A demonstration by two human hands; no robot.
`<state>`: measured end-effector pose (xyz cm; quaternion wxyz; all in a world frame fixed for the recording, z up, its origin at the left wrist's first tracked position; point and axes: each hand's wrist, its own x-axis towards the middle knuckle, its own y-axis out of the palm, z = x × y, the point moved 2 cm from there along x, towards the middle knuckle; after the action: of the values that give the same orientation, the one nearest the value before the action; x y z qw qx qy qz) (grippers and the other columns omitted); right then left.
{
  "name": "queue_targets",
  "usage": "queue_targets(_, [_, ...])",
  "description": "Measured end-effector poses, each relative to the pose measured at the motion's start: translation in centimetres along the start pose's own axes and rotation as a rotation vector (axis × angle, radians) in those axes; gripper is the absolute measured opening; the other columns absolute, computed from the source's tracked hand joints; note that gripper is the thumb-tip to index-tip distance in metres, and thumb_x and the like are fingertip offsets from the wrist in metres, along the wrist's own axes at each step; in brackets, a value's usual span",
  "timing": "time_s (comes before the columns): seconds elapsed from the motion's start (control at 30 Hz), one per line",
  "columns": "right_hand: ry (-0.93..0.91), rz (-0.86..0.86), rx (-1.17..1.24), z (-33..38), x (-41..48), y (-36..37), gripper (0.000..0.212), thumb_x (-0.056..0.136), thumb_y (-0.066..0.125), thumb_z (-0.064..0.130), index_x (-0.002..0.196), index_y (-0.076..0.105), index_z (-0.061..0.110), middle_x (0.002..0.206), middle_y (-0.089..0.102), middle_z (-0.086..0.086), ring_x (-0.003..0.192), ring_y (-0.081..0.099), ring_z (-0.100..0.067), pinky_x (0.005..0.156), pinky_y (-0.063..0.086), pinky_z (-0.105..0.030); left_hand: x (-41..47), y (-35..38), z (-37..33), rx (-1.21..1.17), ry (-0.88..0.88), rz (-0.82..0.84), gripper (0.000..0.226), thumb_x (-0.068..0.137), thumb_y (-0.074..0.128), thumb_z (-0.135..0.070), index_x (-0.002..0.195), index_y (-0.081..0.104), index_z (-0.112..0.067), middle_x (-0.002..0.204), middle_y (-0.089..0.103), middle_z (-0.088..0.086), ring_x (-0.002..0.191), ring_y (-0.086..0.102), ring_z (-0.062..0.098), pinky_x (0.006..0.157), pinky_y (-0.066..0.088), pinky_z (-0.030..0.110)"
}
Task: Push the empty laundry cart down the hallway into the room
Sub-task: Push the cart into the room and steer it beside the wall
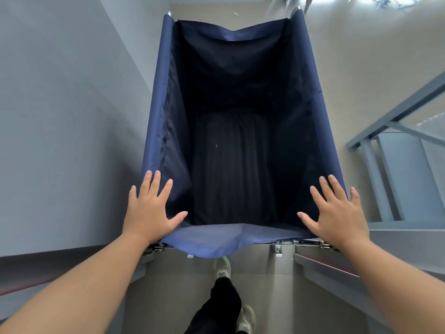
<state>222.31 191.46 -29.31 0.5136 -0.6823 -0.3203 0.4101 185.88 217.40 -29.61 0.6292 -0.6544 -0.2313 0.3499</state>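
While both palms press flat on its near corners, the navy laundry cart (166, 97) fills the hallway ahead | left hand (149, 208): fingers spread, gripping nothing | right hand (337, 210): likewise splayed

A grey wall (60, 92) fills the view at 9 o'clock, with a dark rail (48, 268) edged in red along its foot at 8 o'clock. At 3 o'clock stands a grey door frame (397, 112) set in a beige wall (361, 56), and a grey ledge (325, 263) with a red stripe runs at 4 o'clock. The beige floor (168, 297) shows at 6 o'clock, with a small white scrap (236, 13) on it at 12 o'clock.
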Motion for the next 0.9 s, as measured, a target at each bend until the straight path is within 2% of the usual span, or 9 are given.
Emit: queue_targets(0.9, [0.014, 0.005, -0.006, -2.7, 15.5, -3.8, 0.088, 0.084, 0.026, 0.072, 0.146, 0.050, 0.014, 0.160, 0.037, -0.014, 0.153, 0.021, -0.030, 0.114, 0.026, -0.061, 16.0, -2.7, 1.5, -0.038, -0.001, -0.018, 0.094, 0.078, 0.038, -0.079, 0.147, 0.045, -0.016, 0.163, 0.029, 0.018, 0.155, 0.016, 0.033, 0.110, 0.035, 0.063])
